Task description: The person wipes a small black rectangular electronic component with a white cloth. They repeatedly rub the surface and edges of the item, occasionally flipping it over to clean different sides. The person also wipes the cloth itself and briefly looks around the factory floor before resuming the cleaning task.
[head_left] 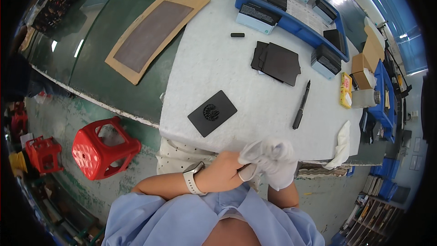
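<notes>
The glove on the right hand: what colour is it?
The glove is white, seen best in the head view.

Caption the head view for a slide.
Left hand meets right hand in white glove; black card, pen and blue bin beyond.

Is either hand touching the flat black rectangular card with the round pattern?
No, the card lies on the white tabletop covering, apart from both the left hand and the white-gloved right hand.

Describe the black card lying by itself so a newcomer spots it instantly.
Start with the white table cover. Toward its front left lies a black rectangular card, set at an angle. Unlike the black stack farther back, it lies alone and bears a round pattern.
</notes>
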Demonstrator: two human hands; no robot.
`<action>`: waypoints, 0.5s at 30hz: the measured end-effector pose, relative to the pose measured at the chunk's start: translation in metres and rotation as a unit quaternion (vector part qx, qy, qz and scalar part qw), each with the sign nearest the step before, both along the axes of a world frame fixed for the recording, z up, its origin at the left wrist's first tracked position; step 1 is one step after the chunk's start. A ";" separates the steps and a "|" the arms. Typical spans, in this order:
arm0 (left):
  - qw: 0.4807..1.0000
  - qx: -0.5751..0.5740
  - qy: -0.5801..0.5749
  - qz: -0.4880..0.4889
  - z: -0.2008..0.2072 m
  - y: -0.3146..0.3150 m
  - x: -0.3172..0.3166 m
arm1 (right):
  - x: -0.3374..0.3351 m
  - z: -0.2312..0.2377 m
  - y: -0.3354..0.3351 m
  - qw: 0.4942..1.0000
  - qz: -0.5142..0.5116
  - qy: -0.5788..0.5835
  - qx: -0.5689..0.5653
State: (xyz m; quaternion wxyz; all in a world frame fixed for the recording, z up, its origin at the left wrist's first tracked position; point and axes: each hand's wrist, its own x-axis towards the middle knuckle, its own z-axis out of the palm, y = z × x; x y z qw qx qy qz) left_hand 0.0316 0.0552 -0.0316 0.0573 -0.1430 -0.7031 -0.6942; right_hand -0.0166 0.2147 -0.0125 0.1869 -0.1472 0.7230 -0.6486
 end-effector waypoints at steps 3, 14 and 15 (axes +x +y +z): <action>0.985 -0.152 -0.055 -0.051 0.023 -0.021 -0.004 | -0.010 0.017 -0.009 0.981 -0.084 -0.099 -0.145; 0.841 -0.539 0.045 -0.034 0.042 -0.127 -0.055 | -0.033 0.011 -0.006 0.970 -0.130 -0.118 -0.165; 0.841 -0.536 0.041 -0.052 0.040 -0.127 -0.059 | -0.034 0.010 -0.007 0.973 -0.125 -0.114 -0.159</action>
